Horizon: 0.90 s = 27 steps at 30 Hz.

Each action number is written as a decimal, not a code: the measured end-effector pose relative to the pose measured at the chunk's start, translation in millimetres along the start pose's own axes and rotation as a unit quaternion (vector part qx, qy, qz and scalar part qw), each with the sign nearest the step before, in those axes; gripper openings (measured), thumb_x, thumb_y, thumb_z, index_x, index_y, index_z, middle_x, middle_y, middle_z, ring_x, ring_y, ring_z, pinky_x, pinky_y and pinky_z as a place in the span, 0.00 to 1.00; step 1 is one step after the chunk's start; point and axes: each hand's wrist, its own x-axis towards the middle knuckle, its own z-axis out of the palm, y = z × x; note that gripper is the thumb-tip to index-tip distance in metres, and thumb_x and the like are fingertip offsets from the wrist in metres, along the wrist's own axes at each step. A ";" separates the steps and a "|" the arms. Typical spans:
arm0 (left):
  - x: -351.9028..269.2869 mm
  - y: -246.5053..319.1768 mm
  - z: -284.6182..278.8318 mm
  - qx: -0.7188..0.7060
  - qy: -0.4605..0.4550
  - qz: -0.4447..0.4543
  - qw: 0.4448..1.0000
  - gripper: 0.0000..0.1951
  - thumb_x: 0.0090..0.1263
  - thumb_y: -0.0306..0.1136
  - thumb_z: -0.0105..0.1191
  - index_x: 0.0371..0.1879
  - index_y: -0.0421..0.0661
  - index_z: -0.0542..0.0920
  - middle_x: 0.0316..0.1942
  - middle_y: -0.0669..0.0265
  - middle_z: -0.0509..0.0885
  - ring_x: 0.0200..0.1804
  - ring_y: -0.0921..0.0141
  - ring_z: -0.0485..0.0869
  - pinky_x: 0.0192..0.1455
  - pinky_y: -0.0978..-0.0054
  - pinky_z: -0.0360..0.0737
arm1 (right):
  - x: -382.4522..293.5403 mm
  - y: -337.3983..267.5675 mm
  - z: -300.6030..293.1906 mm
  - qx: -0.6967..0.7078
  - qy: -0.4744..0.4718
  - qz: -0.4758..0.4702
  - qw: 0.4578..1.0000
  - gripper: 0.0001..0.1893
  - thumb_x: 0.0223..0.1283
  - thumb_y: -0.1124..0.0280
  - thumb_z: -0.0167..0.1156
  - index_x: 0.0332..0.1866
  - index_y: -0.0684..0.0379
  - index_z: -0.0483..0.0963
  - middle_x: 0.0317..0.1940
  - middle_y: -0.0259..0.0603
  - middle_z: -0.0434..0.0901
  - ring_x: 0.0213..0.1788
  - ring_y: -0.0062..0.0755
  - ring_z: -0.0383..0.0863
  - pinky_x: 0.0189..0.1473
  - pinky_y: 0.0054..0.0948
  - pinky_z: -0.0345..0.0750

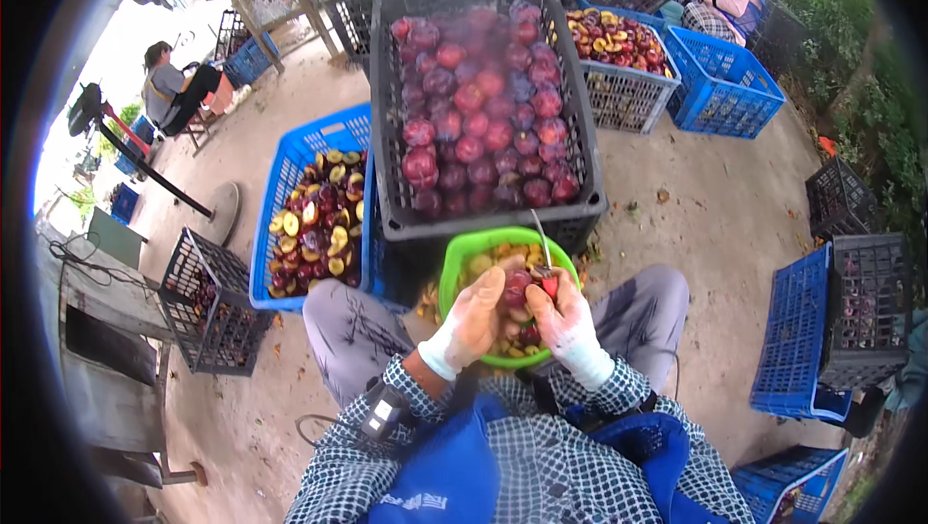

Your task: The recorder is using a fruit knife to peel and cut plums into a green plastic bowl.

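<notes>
My left hand [467, 324], in a white glove with a stained palm, grips a dark red plum [517, 287]. Close beside it, my right hand [569, 328], also gloved, is closed around the red handle of a small tool with a thin metal shaft or blade [542, 237] pointing away from me. Both hands are over a bright green basin [451, 263] between my knees. Yellowish pieces and dark fruit lie in the basin, partly hidden by my hands. Just beyond it, a black plastic crate [435, 225] holds many whole plums [475, 100].
To the left, a blue crate [319, 131] contains halved plums [337, 237]. A grey crate [620, 92] of cut plums and a blue crate [725, 89] stand at the back right. More crates [786, 335] line the right side. Two people [177, 92] sit farther off.
</notes>
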 end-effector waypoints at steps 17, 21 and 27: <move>-59.7 -9.6 -23.9 0.061 -0.015 0.152 0.986 0.29 0.78 0.54 0.54 0.66 0.41 0.76 0.55 0.63 0.86 0.36 0.79 0.77 0.40 0.81 0.75 | -67.6 -36.5 5.7 -0.237 -0.094 -0.167 0.953 0.10 0.72 0.66 0.58 0.47 0.63 0.74 0.27 0.56 0.80 0.30 0.61 0.83 0.30 0.47 0.79; -64.7 -0.7 -21.8 0.084 -0.027 0.140 0.986 0.30 0.78 0.55 0.54 0.65 0.41 0.77 0.52 0.64 0.87 0.33 0.81 0.76 0.37 0.83 0.72 | -68.2 -38.4 6.3 -0.279 -0.089 -0.192 0.936 0.11 0.71 0.67 0.58 0.47 0.66 0.74 0.26 0.54 0.80 0.28 0.58 0.83 0.28 0.47 0.79; -58.5 -1.1 -18.5 0.074 -0.068 0.104 0.989 0.31 0.79 0.58 0.51 0.65 0.42 0.77 0.47 0.73 0.86 0.32 0.84 0.73 0.33 0.86 0.68 | -64.6 -20.9 18.6 -0.285 -0.056 -0.206 0.935 0.15 0.70 0.67 0.59 0.52 0.68 0.73 0.25 0.52 0.80 0.24 0.57 0.82 0.26 0.46 0.78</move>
